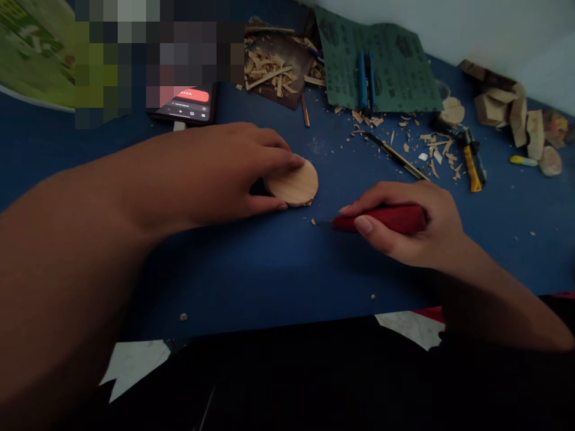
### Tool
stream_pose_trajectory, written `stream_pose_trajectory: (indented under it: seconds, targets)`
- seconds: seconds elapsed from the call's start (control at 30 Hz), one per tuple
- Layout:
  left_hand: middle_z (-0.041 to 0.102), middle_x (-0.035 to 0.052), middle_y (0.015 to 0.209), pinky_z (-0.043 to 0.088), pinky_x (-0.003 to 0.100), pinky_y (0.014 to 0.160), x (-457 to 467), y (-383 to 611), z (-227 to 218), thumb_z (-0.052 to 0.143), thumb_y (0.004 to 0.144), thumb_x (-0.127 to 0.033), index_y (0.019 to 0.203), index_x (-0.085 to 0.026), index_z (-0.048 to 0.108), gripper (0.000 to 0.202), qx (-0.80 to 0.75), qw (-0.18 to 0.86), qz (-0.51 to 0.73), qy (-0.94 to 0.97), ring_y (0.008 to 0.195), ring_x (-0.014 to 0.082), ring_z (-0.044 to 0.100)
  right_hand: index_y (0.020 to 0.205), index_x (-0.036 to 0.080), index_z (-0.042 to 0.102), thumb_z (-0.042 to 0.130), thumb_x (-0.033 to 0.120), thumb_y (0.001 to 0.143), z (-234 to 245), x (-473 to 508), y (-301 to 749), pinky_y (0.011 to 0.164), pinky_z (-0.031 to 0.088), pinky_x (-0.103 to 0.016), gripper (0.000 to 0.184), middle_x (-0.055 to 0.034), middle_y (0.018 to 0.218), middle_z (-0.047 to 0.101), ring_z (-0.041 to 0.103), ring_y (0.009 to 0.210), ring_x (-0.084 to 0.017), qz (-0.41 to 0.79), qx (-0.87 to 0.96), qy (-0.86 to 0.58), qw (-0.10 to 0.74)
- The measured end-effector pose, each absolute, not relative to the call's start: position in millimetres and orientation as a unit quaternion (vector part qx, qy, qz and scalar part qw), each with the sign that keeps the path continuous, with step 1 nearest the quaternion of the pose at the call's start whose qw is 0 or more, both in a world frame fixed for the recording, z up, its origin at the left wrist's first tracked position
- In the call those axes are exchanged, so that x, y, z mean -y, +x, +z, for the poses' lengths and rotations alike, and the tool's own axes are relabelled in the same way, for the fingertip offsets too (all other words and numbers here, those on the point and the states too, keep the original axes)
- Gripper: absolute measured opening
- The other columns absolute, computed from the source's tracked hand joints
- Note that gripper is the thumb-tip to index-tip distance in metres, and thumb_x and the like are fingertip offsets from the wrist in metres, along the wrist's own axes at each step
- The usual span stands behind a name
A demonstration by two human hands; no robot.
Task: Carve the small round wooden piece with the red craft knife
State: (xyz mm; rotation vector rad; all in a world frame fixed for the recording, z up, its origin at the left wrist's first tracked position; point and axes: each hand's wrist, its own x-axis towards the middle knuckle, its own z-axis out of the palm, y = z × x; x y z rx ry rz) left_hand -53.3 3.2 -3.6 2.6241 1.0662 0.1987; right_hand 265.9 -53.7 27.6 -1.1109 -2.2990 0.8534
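A round wooden disc (293,182) is being held at its edge by the part-open left hand (197,176), while a red-handled carving knife (380,218) is being gripped closed in the right hand (404,224), tip pointing toward the disc.

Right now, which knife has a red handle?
The carving knife in the right hand; the utility knife lying near the wood blocks is yellow.
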Motion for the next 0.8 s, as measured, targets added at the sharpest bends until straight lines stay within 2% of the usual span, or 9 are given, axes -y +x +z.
stream_pose_trajectory:
  seconds: [0.27,0.47,0.63,0.8]
  targets:
    - [0.071,0.0034,0.146,0.057,0.05,0.106,-2.6,-51.8,-2.6,0.057,0.1,-0.062,0.153,-0.031,0.068,0.063,-0.375,0.153,0.061,0.912,0.131,0.0327,0.069,0.105,0.03,0.084,0.083,0.038,0.099,27.3,53.7,266.5,0.06,0.053,-0.026,0.011,0.0024,0.096,0.086,0.071,0.064,-0.011,0.314,0.831,-0.404,0.215]
    - [0.071,0.0063,0.146,0.056,0.05,0.105,-1.3,-51.9,0.1,0.06,0.102,-0.057,0.154,-0.03,0.068,0.059,-0.372,0.156,0.062,0.913,0.13,0.0345,0.068,0.105,0.031,0.084,0.083,0.039,0.098,28.2,54.8,266.5,0.057,0.054,-0.028,0.011,0.0015,0.096,0.086,0.071,0.063,-0.013,0.305,0.835,-0.4,0.224]
    - [0.071,0.0061,0.146,0.055,0.047,0.107,-1.5,-52.0,0.1,0.062,0.102,-0.056,0.154,-0.029,0.068,0.059,-0.374,0.155,0.053,0.913,0.13,0.0329,0.068,0.105,0.031,0.085,0.082,0.042,0.098,28.2,55.1,265.7,0.057,0.054,-0.028,0.013,0.001,0.094,0.086,0.07,0.061,-0.013,0.306,0.834,-0.404,0.217]
    - [0.072,0.0073,0.145,0.056,0.05,0.106,-1.2,-51.5,2.0,0.064,0.102,-0.054,0.154,-0.028,0.068,0.058,-0.37,0.16,0.054,0.913,0.128,0.0344,0.069,0.105,0.031,0.085,0.082,0.041,0.098,27.7,55.0,265.5,0.058,0.053,-0.029,0.013,0.0007,0.095,0.086,0.072,0.065,-0.015,0.309,0.834,-0.402,0.219]
